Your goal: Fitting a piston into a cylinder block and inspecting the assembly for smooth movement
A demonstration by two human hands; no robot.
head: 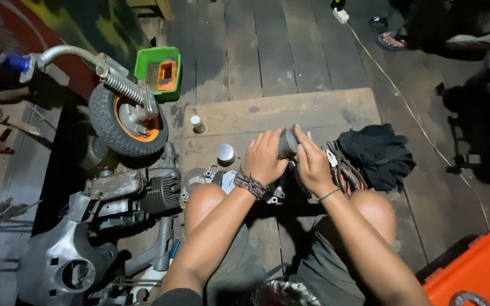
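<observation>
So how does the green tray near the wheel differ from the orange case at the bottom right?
The green tray is open-topped with a smaller orange container inside it; the orange case shows a closed lid with a yellow mark. The green tray sits wholly in view beside the scooter wheel; the orange case is cut off by the frame corner and looks larger. Both look like plastic and rest on the wooden plank floor, away from both hands.

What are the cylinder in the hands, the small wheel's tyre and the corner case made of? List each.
Cylinder: probably dull grey metal, matte sheen.
Tyre: black rubber, treaded, on an orange rim.
Case: likely hard orange plastic, smooth and glossy.
Both hands, left hand and right hand, grip the cylinder.
</observation>
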